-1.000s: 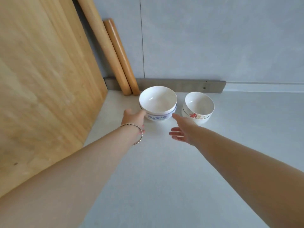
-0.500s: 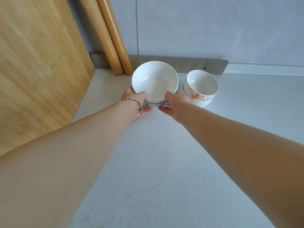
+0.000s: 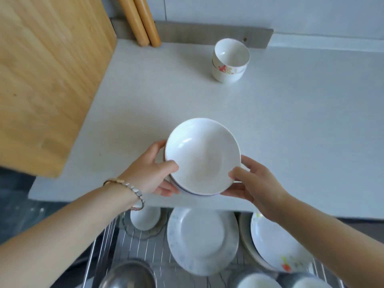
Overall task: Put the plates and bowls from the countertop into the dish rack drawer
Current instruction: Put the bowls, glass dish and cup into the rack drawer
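Observation:
A white bowl (image 3: 202, 155) hangs tilted above the front edge of the white countertop (image 3: 291, 125). My left hand (image 3: 152, 173) grips its left rim, thumb on top and fingers beneath. From the other side my right hand (image 3: 252, 181) holds the right rim. A second stack of white bowls with a red flower print (image 3: 229, 61) stands at the back of the countertop. Below the counter edge the wire dish rack drawer (image 3: 108, 235) is pulled out, with a white plate (image 3: 202, 242) and a flower-print plate (image 3: 276, 248) in it.
A large wooden board (image 3: 47, 75) leans at the left, and two wooden rolling pins (image 3: 141, 19) lean against the back wall. In the drawer there are also a white cup (image 3: 145, 218), a steel bowl (image 3: 128, 275) and more bowls at the bottom right.
Both hands closed on the white bowl at the back of the counter, lifted it and brought it toward me to the front edge. The view tipped down, so the open drawer now shows.

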{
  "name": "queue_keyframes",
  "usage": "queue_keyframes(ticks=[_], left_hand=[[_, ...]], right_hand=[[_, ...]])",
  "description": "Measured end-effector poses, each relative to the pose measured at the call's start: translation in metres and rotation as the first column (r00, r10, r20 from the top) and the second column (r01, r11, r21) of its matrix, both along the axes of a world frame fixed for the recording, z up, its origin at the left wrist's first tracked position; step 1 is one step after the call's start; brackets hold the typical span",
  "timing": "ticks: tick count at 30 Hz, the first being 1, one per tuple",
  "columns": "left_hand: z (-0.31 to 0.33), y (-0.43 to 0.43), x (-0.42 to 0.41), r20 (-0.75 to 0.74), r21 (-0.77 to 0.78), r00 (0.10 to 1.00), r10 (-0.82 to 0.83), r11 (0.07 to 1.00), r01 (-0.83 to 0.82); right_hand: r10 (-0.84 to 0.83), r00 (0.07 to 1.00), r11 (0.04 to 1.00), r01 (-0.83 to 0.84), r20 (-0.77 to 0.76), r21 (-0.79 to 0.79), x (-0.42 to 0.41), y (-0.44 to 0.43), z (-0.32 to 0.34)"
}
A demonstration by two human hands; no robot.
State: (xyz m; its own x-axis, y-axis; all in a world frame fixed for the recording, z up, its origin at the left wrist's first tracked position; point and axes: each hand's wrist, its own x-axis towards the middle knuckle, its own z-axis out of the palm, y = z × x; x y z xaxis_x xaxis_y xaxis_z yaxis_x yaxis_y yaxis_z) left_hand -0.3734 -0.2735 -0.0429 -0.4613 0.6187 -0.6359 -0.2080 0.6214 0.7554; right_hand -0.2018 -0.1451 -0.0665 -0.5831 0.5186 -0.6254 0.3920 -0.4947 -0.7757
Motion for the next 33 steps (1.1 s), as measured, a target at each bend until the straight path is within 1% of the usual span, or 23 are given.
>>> queue_keyframes(ticks=[2, 5, 6, 8, 10, 12, 14, 16, 19, 21, 23, 25, 27, 29, 33], left_hand=[[0.000, -0.024, 0.036, 0.028, -0.027, 0.999, 0.022, 0.999, -0.021], [-0.009, -0.064, 0.083, 0.014, -0.038, 1.000, 0.016, 0.999, -0.016], [-0.012, -0.078, 0.096, 0.016, -0.034, 1.000, 0.006, 0.999, -0.005], [-0.020, -0.103, 0.116, 0.044, -0.024, 0.999, 0.002, 1.000, -0.001], [-0.031, -0.124, 0.130, 0.055, -0.047, 0.998, 0.018, 0.999, -0.015], [-0.043, -0.144, 0.138, 0.063, -0.104, 0.998, 0.010, 0.995, -0.004], [-0.058, -0.162, 0.140, 0.106, -0.158, 0.994, -0.003, 0.987, 0.020], [-0.074, -0.178, 0.138, 0.150, -0.209, 0.988, -0.037, 0.975, 0.068], [-0.099, -0.202, 0.124, 0.154, -0.306, 0.980, -0.128, 0.937, 0.171], [-0.118, -0.217, 0.109, 0.121, -0.391, 0.972, -0.199, 0.891, 0.231], [-0.138, -0.228, 0.089, 0.069, -0.480, 0.959, -0.276, 0.833, 0.274], [-0.158, -0.234, 0.068, 0.021, -0.541, 0.956, -0.292, 0.801, 0.257], [-0.177, -0.239, 0.048, -0.023, -0.592, 0.953, -0.302, 0.772, 0.230], [-0.192, -0.245, 0.033, -0.061, -0.633, 0.936, -0.346, 0.739, 0.231], [-0.212, -0.251, 0.024, -0.103, -0.710, 0.879, -0.465, 0.653, 0.263]], right_hand=[[0.061, 0.997, 0.998, -0.061, 0.043, 0.015, 0.033, -0.019, 0.004], [0.156, 0.984, 0.986, -0.160, 0.090, 0.041, 0.075, -0.045, 0.007], [0.218, 0.968, 0.972, -0.227, 0.124, 0.065, 0.086, -0.054, 0.007], [0.368, 0.902, 0.913, -0.397, 0.228, 0.095, 0.104, -0.071, 0.005], [0.429, 0.859, 0.887, -0.459, 0.280, 0.049, 0.115, -0.089, -0.003], [0.432, 0.856, 0.895, -0.445, 0.285, -0.022, 0.119, -0.108, -0.017], [0.436, 0.842, 0.893, -0.448, 0.319, -0.040, 0.119, -0.127, -0.037], [0.450, 0.810, 0.880, -0.473, 0.376, -0.036, 0.115, -0.145, -0.058], [0.503, 0.743, 0.845, -0.531, 0.441, -0.070, 0.104, -0.174, -0.088], [0.540, 0.695, 0.814, -0.575, 0.475, -0.084, 0.090, -0.194, -0.106], [0.544, 0.682, 0.809, -0.580, 0.490, -0.091, 0.072, -0.214, -0.124], [0.535, 0.679, 0.812, -0.578, 0.503, -0.083, 0.048, -0.232, -0.140], [0.515, 0.689, 0.828, -0.554, 0.510, -0.087, 0.024, -0.247, -0.157], [0.482, 0.704, 0.854, -0.512, 0.522, -0.099, 0.005, -0.262, -0.171], [0.445, 0.669, 0.878, -0.456, 0.595, -0.144, -0.012, -0.289, -0.193]])
